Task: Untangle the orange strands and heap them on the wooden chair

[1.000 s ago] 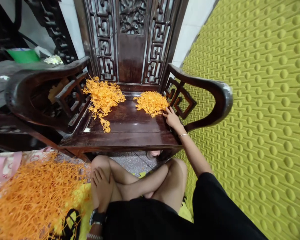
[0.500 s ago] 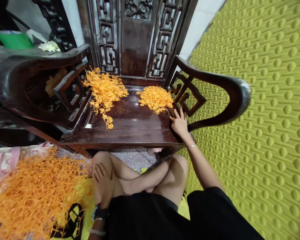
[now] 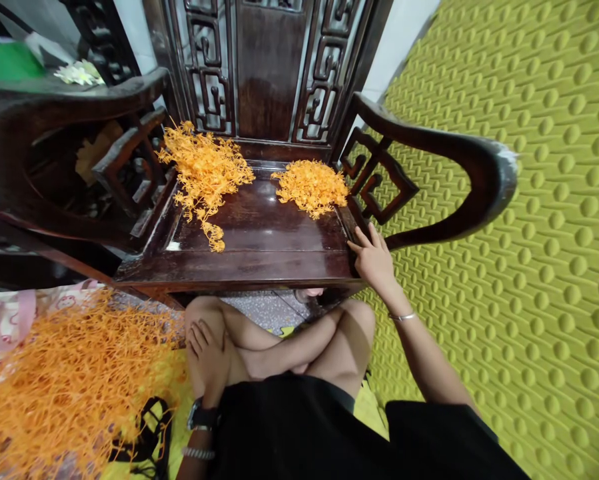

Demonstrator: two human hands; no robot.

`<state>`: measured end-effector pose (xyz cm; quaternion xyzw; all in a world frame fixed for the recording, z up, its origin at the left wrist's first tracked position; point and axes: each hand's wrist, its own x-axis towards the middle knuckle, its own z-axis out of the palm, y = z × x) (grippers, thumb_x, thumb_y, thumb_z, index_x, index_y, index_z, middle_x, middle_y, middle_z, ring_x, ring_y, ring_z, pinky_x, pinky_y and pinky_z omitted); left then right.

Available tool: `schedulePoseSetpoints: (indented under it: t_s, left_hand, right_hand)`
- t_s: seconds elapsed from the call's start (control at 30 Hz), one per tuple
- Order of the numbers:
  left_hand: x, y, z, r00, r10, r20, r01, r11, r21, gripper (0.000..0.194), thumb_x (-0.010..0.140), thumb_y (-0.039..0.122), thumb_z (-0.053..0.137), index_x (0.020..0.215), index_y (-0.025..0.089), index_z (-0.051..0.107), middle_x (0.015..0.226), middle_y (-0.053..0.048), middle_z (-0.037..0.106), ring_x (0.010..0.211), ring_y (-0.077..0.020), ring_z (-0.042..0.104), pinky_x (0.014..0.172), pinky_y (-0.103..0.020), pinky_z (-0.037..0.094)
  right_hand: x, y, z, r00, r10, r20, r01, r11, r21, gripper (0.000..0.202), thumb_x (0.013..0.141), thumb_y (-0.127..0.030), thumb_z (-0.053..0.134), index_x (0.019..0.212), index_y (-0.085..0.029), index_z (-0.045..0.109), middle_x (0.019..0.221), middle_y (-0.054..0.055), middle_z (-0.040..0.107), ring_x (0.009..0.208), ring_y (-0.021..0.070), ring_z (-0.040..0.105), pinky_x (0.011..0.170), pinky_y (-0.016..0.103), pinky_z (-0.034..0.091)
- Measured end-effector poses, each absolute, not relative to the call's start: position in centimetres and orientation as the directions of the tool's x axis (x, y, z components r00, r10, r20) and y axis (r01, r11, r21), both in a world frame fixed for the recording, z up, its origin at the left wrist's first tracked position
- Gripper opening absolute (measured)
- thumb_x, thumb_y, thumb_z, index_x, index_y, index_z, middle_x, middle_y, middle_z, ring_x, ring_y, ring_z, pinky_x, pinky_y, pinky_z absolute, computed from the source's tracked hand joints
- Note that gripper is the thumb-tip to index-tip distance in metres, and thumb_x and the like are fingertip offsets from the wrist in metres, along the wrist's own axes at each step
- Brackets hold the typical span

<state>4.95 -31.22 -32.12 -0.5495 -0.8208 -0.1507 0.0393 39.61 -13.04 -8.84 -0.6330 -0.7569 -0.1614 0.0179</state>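
My left hand [image 3: 209, 357] lies flat on my left knee, fingers stretched out and holding nothing. My right hand [image 3: 373, 259] rests with spread fingers on the right front corner of the dark wooden chair seat [image 3: 269, 263], just below the right armrest. Two heaps of orange curly pieces lie on the seat: a larger heap [image 3: 204, 170] at the left, trailing toward the front, and a smaller round heap [image 3: 312, 187] at the right, a short way beyond my right hand.
A large tangle of orange strands [image 3: 79, 387] spreads on the floor at the left, beside a pink-handled bag [image 3: 9, 323] and black straps [image 3: 149, 433]. Curved armrests [image 3: 489, 187] flank the seat. A yellow-green bumpy mat [image 3: 544, 280] stretches along the right.
My right hand has shifted slightly right and toward the seat's front corner. The view has tilted a little, moving the chair up in the picture. My left hand stays on the knee.
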Motion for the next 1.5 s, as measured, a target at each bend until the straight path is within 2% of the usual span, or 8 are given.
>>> schedulePoseSetpoints:
  t_s: [0.23,0.37,0.47,0.63,0.83,1.17,1.37,1.5]
  left_hand:
    - [4.9,-31.2,-32.0,-0.390,0.884,0.257,0.917,0.347,0.197,0.070,0.098,0.040,0.026,0.147,-0.011,0.022,0.150,-0.032,0.018,0.140,-0.0396,0.020,0.114,-0.048,0.019]
    - [4.9,-31.1,-32.8,-0.409,0.868,0.282,0.909,0.361,0.208,0.073,0.097,0.043,0.022,0.147,-0.010,0.023,0.150,-0.031,0.020,0.140,-0.0399,0.021,0.114,-0.048,0.018]
    - [4.9,-31.1,-33.1,-0.415,0.862,0.291,0.906,0.364,0.215,0.075,0.096,0.045,0.021,0.148,-0.009,0.023,0.150,-0.030,0.020,0.139,-0.0393,0.022,0.114,-0.048,0.019]
    - [4.9,-31.0,-33.3,-0.423,0.854,0.302,0.903,0.371,0.215,0.075,0.096,0.046,0.020,0.147,-0.008,0.025,0.150,-0.030,0.022,0.139,-0.0392,0.024,0.113,-0.048,0.021]
    - [4.9,-31.0,-33.4,-0.427,0.853,0.300,0.901,0.373,0.220,0.076,0.096,0.047,0.019,0.148,-0.008,0.025,0.150,-0.029,0.022,0.140,-0.0380,0.023,0.114,-0.047,0.021]
    - [4.9,-31.0,-33.0,-0.424,0.859,0.287,0.898,0.358,0.255,0.076,0.095,0.047,0.022,0.147,-0.009,0.025,0.150,-0.031,0.022,0.140,-0.0404,0.023,0.113,-0.051,0.023]
    - [4.8,-31.1,-32.7,-0.410,0.877,0.248,0.893,0.332,0.305,0.077,0.094,0.043,0.030,0.152,-0.005,0.013,0.152,-0.032,0.016,0.144,-0.0387,0.016,0.117,-0.050,0.018]
    - [4.8,-31.1,-32.6,-0.416,0.881,0.224,0.879,0.327,0.346,0.075,0.095,0.044,0.027,0.150,-0.007,0.017,0.153,-0.031,0.014,0.144,-0.0396,0.014,0.116,-0.054,0.018]
  right_hand:
    - [40.4,-13.9,-7.7,-0.262,0.952,0.159,0.953,0.229,0.198,0.046,0.080,-0.008,0.043,0.118,-0.009,0.069,0.149,0.010,0.037,0.146,0.0314,0.016,0.119,0.047,0.025]
    - [40.6,-12.2,-6.8,-0.305,0.947,0.104,0.949,0.293,0.119,0.045,0.079,-0.005,0.043,0.112,-0.007,0.072,0.150,0.014,0.032,0.146,0.0293,0.015,0.123,0.042,0.016]
    - [40.8,-11.2,-6.3,-0.280,0.957,0.080,0.959,0.276,0.060,0.046,0.077,-0.002,0.043,0.112,-0.010,0.072,0.152,0.011,0.030,0.146,0.0320,0.013,0.122,0.042,0.020]
    - [41.0,-11.4,-5.8,-0.333,0.943,0.002,0.938,0.331,0.101,0.051,0.076,0.001,0.042,0.118,-0.010,0.069,0.151,0.011,0.030,0.145,0.0325,0.015,0.121,0.039,0.023]
    - [41.1,-12.1,-5.4,-0.387,0.922,-0.005,0.910,0.383,0.157,0.048,0.073,0.001,0.044,0.112,-0.006,0.072,0.146,0.016,0.038,0.144,0.0339,0.021,0.121,0.041,0.023]
    - [40.5,-11.5,-5.2,-0.242,0.970,-0.023,0.970,0.242,0.011,0.037,0.079,-0.004,0.042,0.092,-0.009,0.077,0.145,0.012,0.044,0.136,0.0310,0.036,0.116,0.039,0.031]
    - [41.3,-9.7,-4.7,-0.293,0.949,-0.119,0.956,0.294,-0.011,0.026,0.078,-0.010,0.053,0.090,-0.011,0.077,0.145,0.015,0.042,0.133,0.0324,0.041,0.113,0.043,0.032]
    - [42.2,-8.2,-4.4,-0.373,0.905,-0.205,0.927,0.375,-0.034,0.018,0.074,-0.016,0.067,0.089,-0.015,0.077,0.145,0.014,0.042,0.128,0.0302,0.047,0.109,0.039,0.036]
